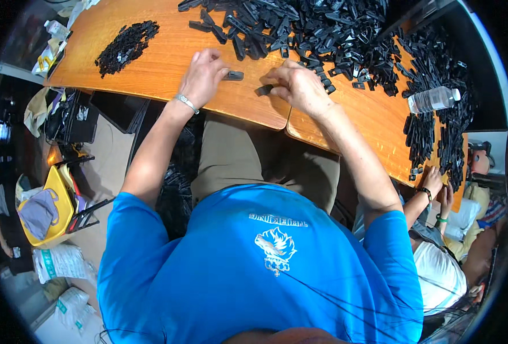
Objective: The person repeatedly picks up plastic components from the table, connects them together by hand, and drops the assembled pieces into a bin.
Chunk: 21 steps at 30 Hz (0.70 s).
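My left hand (203, 75) rests over the wooden table, its thumb and fingertips closed on one end of a small, oblong black plastic piece (234, 75). To its right, my right hand (299, 86) pinches a second, short black plastic piece (263, 90) just above the tabletop. The two pieces are apart. Beyond my hands lies a large heap of black plastic clip-like parts (328, 34), some of them close to my right hand's knuckles. A smaller pile of tiny black parts (126, 49) sits on the table to the left.
Rows of black parts (423, 135) line the table's right side, with a clear plastic bottle (434, 100) lying on them. A co-worker's hands (439, 186) are at the right table edge. A yellow chair (50, 206) with cloth stands on the left; white bags (63, 262) lie below it.
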Tool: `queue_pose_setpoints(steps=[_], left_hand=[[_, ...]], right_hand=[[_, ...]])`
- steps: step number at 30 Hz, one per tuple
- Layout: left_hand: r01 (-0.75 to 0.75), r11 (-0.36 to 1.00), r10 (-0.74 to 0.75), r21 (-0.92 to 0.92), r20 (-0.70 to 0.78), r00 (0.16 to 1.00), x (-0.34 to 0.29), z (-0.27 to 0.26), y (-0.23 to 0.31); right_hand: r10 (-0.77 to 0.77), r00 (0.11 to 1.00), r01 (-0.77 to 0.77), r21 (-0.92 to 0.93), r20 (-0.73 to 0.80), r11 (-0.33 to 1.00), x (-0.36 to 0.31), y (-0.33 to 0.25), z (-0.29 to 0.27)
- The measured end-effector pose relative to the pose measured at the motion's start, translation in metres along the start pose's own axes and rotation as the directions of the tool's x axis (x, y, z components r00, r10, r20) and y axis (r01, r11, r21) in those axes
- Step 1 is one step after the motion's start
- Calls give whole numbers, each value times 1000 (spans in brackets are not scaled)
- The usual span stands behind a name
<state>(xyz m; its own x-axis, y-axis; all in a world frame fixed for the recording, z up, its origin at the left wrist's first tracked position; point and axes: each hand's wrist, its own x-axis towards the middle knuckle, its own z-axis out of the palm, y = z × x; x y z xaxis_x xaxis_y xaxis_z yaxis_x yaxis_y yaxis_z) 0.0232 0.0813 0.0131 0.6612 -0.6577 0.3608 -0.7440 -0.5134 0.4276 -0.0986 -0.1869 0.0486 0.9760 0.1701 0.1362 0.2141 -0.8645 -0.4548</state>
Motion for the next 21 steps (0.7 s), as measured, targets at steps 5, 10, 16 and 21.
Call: queue_pose_setpoints(steps=[5, 10, 16, 21], left_hand=[[51, 997, -54, -56, -50, 997, -12, -2, 1], [81, 996, -84, -49, -67, 994, -27, -1, 2], [70, 995, -74, -74, -58, 996, -22, 3, 8], [41, 994, -48, -100, -72, 996, -23, 8, 0]], right_hand=[[-33, 999, 33, -23, 6, 999, 0, -8, 23], [-41, 994, 41, 2, -105, 999, 13, -18, 31], [-78, 986, 61, -120, -147, 991, 39, -22, 47], [-150, 972, 143, -50, -183, 988, 48, -18, 49]])
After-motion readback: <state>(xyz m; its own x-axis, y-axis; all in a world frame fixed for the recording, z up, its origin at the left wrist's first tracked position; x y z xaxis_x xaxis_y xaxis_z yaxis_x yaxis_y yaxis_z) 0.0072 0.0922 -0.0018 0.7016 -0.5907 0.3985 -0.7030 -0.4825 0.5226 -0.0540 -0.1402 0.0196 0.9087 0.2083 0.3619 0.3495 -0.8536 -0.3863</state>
